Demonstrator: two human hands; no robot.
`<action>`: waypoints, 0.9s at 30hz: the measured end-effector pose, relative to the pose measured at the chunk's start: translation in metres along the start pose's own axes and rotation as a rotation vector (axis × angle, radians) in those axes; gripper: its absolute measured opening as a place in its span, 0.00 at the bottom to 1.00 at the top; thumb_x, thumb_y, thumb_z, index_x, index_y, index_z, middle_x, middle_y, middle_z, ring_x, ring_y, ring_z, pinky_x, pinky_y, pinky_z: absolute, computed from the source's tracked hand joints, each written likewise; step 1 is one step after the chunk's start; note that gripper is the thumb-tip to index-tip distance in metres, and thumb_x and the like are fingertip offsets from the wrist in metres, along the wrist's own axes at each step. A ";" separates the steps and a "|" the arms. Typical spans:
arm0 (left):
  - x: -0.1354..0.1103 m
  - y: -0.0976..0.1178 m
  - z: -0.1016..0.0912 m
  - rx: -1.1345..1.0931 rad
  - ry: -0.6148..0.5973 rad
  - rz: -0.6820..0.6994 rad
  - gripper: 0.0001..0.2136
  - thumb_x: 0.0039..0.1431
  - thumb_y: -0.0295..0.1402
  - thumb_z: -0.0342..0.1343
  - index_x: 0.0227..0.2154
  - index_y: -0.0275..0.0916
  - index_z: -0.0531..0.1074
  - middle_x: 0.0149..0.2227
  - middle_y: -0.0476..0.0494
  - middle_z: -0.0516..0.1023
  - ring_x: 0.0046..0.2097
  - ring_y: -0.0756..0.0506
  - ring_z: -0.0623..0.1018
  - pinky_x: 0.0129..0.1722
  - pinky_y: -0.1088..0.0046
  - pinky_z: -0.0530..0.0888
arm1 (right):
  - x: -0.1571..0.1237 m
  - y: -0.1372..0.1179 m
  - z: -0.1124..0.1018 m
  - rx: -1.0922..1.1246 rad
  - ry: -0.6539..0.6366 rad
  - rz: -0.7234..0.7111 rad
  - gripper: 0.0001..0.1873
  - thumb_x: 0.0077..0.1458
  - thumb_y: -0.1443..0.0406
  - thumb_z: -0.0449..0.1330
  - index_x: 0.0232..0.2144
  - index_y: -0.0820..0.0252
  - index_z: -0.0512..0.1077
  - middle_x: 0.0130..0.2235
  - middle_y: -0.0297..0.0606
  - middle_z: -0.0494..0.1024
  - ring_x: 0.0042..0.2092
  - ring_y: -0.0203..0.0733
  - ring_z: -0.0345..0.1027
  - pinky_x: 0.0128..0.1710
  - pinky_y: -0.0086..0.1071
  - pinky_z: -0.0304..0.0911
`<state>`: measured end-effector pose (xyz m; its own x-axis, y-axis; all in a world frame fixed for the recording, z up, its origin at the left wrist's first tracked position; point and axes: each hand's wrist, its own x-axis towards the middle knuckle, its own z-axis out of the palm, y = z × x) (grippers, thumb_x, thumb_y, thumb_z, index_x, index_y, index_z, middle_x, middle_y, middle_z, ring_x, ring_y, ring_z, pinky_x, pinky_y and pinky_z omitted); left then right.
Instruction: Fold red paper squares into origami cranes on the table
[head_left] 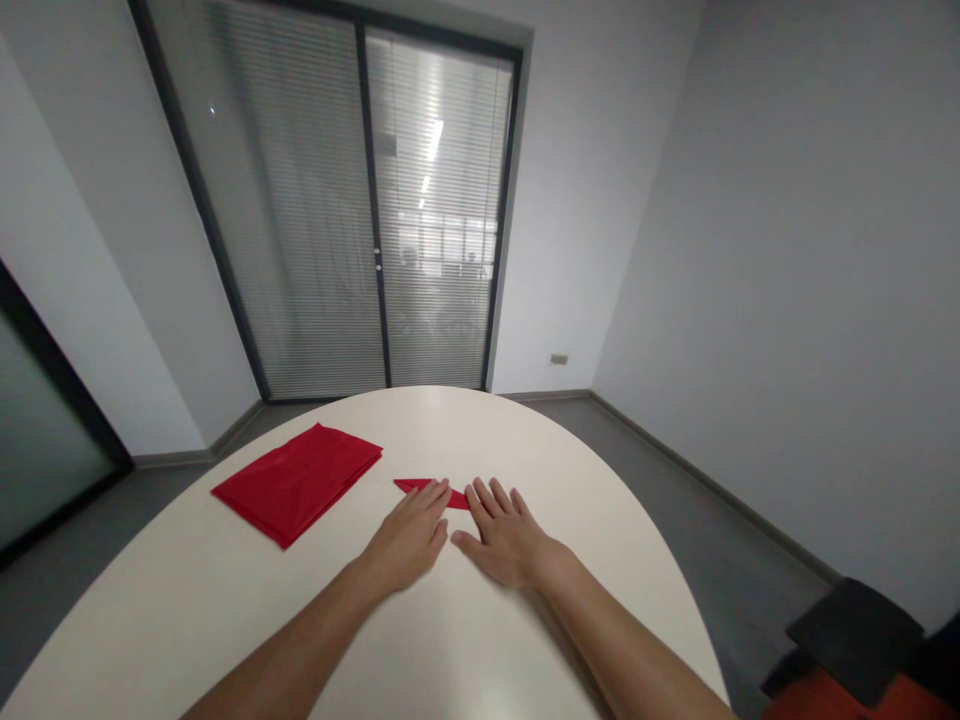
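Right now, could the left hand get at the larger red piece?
Probably yes: nothing visible stands between the left hand and the larger red piece, though its fingers lie over the smaller piece.

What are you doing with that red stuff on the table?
A person has both hands flat over a small red piece on the white table. The left hand covers the middle of the red piece, and the right hand has its fingertips at the right end. A bigger red sheet lies off to the left, untouched.
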<state>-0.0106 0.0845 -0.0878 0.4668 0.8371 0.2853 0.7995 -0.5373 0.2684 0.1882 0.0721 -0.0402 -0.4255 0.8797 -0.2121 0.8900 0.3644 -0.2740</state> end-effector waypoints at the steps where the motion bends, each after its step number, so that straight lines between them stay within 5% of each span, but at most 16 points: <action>1: 0.000 0.000 0.000 -0.002 -0.001 -0.004 0.23 0.67 0.31 0.44 0.64 0.36 0.62 0.68 0.37 0.60 0.68 0.42 0.61 0.67 0.57 0.61 | -0.001 -0.001 0.000 -0.011 0.000 0.019 0.47 0.63 0.39 0.36 0.71 0.67 0.39 0.72 0.46 0.34 0.72 0.56 0.21 0.69 0.57 0.26; 8: 0.001 0.002 -0.001 0.040 0.022 -0.040 0.23 0.67 0.31 0.43 0.63 0.34 0.64 0.67 0.37 0.62 0.68 0.41 0.62 0.66 0.57 0.62 | -0.005 -0.002 -0.002 -0.090 -0.006 0.158 0.50 0.63 0.41 0.39 0.70 0.77 0.43 0.71 0.57 0.38 0.72 0.61 0.28 0.69 0.57 0.31; 11: 0.000 0.003 -0.002 0.082 0.019 -0.052 0.23 0.66 0.31 0.43 0.63 0.33 0.64 0.67 0.37 0.63 0.68 0.40 0.63 0.65 0.57 0.63 | -0.002 -0.002 -0.001 -0.161 0.124 0.176 0.46 0.65 0.45 0.43 0.69 0.80 0.47 0.70 0.61 0.43 0.72 0.64 0.33 0.68 0.57 0.32; 14: 0.000 0.003 -0.004 0.091 0.017 -0.055 0.23 0.66 0.30 0.44 0.62 0.33 0.64 0.66 0.37 0.64 0.67 0.40 0.63 0.65 0.56 0.63 | 0.002 0.000 0.000 -0.178 0.305 0.015 0.36 0.66 0.52 0.46 0.68 0.69 0.54 0.70 0.55 0.50 0.71 0.60 0.41 0.68 0.56 0.35; 18: 0.001 0.002 -0.004 0.070 0.034 -0.035 0.22 0.66 0.29 0.44 0.62 0.34 0.65 0.65 0.37 0.65 0.67 0.40 0.64 0.65 0.57 0.63 | 0.007 0.005 -0.001 -0.124 0.344 -0.247 0.26 0.67 0.58 0.46 0.63 0.58 0.64 0.67 0.44 0.63 0.66 0.52 0.54 0.66 0.49 0.46; 27: 0.003 0.007 -0.008 0.061 0.102 -0.007 0.20 0.63 0.24 0.47 0.56 0.36 0.72 0.59 0.39 0.74 0.60 0.41 0.73 0.61 0.59 0.69 | 0.015 0.017 -0.004 -0.153 0.387 -0.278 0.18 0.67 0.59 0.51 0.48 0.54 0.77 0.54 0.41 0.78 0.55 0.48 0.68 0.55 0.40 0.59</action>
<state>-0.0070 0.0824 -0.0784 0.4231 0.8242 0.3765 0.8256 -0.5219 0.2147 0.1979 0.0927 -0.0443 -0.5837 0.7813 0.2211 0.7778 0.6162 -0.1242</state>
